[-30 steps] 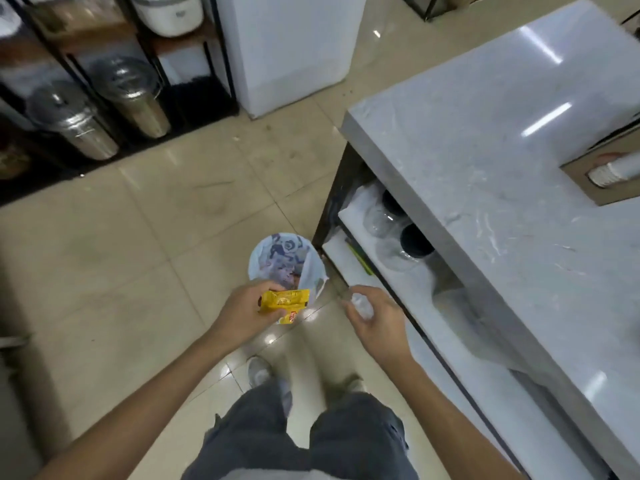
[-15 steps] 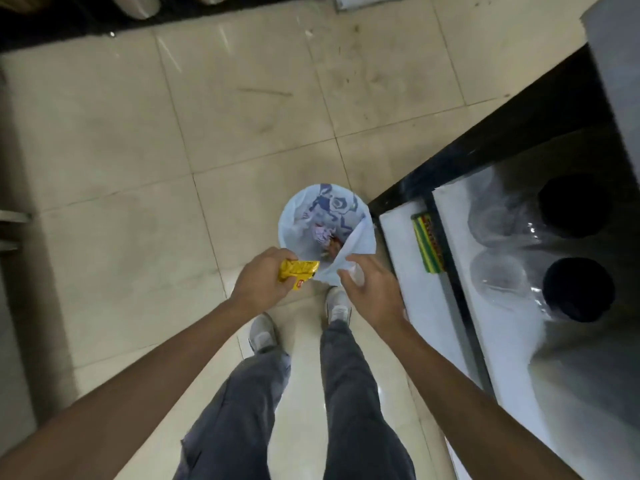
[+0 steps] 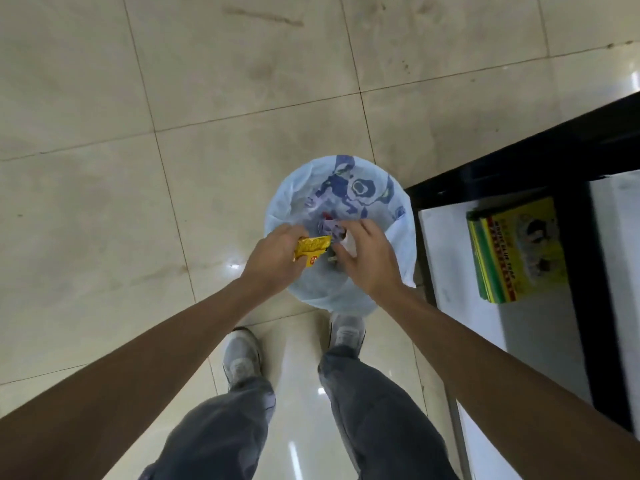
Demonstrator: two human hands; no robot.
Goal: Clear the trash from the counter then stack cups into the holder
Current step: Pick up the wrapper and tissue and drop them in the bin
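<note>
A round bin lined with a pale blue plastic bag [image 3: 346, 181] stands on the tiled floor right in front of my feet. My left hand [image 3: 273, 258] hovers over its near left rim, pinching a crumpled yellow wrapper [image 3: 311, 247]. My right hand [image 3: 367, 258] is over the bin's opening beside it, fingers curled round a small white crumpled scrap [image 3: 348, 242], mostly hidden by the fingers. Bits of trash lie deep inside the bag. No cups or cup holder are in view.
The black-framed counter unit [image 3: 519, 157] stands close on the right, its white lower shelf [image 3: 450, 258] holding a yellow and green packet [image 3: 512, 251]. Beige floor tiles [image 3: 173, 133] stretch to the left and beyond the bin. My shoes [image 3: 242, 358] are just behind it.
My view has tipped down from the counter to straight over the bin. Both hands have moved forward over the bin's opening, still holding the wrapper and the scrap.
</note>
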